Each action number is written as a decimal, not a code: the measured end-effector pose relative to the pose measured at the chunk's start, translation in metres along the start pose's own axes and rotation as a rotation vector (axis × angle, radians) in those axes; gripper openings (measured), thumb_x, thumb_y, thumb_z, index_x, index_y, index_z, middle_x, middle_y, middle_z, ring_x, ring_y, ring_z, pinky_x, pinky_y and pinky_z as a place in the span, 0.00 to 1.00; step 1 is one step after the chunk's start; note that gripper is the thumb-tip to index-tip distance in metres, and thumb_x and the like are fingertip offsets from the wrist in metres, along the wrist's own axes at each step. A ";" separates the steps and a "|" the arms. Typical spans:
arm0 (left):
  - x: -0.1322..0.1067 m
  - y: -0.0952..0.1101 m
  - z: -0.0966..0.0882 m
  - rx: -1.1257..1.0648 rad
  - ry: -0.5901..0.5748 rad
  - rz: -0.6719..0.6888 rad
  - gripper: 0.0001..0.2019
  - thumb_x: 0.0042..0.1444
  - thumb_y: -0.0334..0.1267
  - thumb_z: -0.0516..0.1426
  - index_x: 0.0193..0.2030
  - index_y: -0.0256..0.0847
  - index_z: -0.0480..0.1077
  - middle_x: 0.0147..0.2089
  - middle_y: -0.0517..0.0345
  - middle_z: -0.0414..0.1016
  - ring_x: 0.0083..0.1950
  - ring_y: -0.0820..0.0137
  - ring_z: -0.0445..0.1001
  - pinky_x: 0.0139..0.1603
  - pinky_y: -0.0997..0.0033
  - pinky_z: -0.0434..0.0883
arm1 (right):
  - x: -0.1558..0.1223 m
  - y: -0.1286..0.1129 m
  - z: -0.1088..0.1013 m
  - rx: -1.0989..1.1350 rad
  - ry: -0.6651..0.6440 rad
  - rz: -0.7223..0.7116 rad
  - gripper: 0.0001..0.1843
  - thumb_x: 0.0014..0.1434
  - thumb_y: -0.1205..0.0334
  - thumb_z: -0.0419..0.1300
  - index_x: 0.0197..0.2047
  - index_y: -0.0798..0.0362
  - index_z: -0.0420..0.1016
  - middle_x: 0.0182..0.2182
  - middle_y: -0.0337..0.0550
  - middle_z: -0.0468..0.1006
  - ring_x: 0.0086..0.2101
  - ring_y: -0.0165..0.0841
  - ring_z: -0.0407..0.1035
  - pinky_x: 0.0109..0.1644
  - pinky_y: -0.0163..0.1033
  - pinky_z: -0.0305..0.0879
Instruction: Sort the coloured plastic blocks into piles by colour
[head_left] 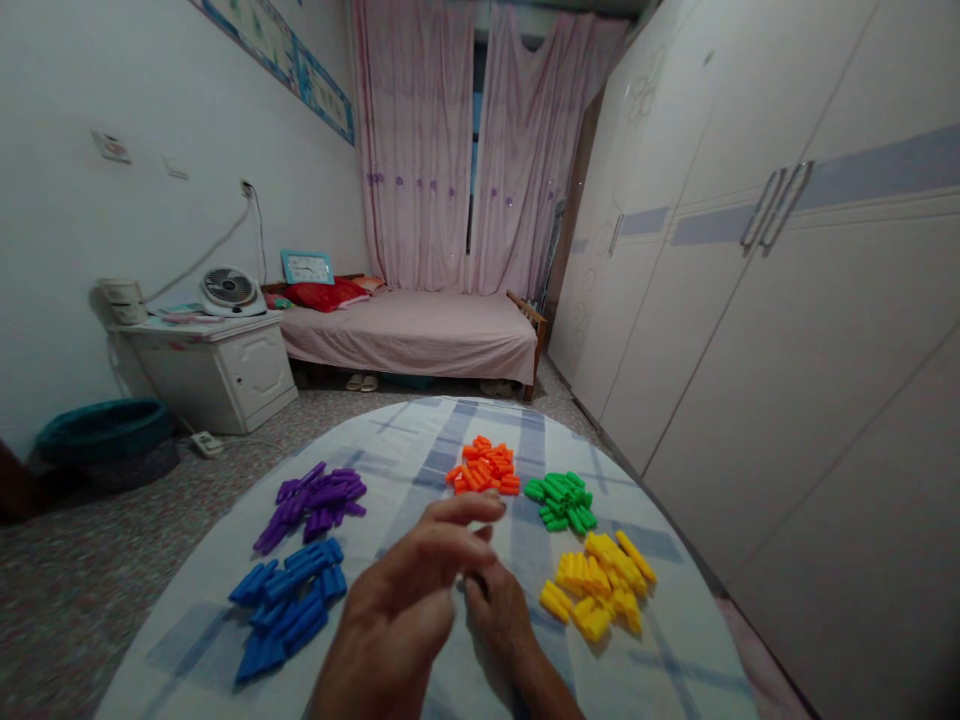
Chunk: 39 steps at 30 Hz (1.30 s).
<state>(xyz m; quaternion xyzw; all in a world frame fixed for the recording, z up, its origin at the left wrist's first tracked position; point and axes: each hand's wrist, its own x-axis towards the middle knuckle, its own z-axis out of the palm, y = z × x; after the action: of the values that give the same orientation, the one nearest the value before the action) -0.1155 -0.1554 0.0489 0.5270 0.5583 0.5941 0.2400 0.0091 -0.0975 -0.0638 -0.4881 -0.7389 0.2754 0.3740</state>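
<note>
The left hand (401,580) is raised at the near side, fingers (459,508) loosely bent toward the right, thumb (435,620) apart below them; the right hand (501,608) sits lower, to its right, forearm (551,690) slanting in from the near right, fingers partly hidden behind the left

Cloth-covered table (397,450): purple pile (319,503), blue pile (289,605), orange pile (484,469), green pile (562,500), yellow pile (592,575)
</note>
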 end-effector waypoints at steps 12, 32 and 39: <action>0.007 -0.133 0.017 0.120 -0.082 -0.033 0.12 0.51 0.39 0.52 0.36 0.39 0.75 0.42 0.48 0.76 0.47 0.60 0.75 0.49 0.58 0.73 | 0.002 0.007 0.004 0.059 -0.037 0.004 0.13 0.55 0.71 0.50 0.38 0.52 0.74 0.35 0.42 0.77 0.37 0.32 0.71 0.43 0.34 0.62; 0.007 -0.126 0.014 0.231 -0.185 0.044 0.09 0.52 0.35 0.51 0.32 0.41 0.73 0.36 0.51 0.75 0.41 0.63 0.74 0.45 0.63 0.72 | 0.001 0.008 0.004 0.074 -0.022 -0.017 0.14 0.55 0.70 0.50 0.38 0.51 0.75 0.34 0.42 0.77 0.37 0.32 0.72 0.43 0.34 0.63; 0.008 -0.130 0.015 0.245 -0.195 0.058 0.08 0.52 0.34 0.51 0.32 0.41 0.73 0.36 0.53 0.75 0.41 0.64 0.74 0.44 0.64 0.71 | 0.001 0.004 0.002 0.056 -0.027 0.014 0.13 0.54 0.70 0.51 0.38 0.52 0.75 0.34 0.42 0.77 0.37 0.32 0.72 0.43 0.35 0.63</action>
<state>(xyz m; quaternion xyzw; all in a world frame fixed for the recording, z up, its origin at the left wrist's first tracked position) -0.1443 -0.1082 -0.0699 0.6236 0.5850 0.4742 0.2097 0.0093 -0.0948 -0.0680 -0.4788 -0.7324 0.3051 0.3758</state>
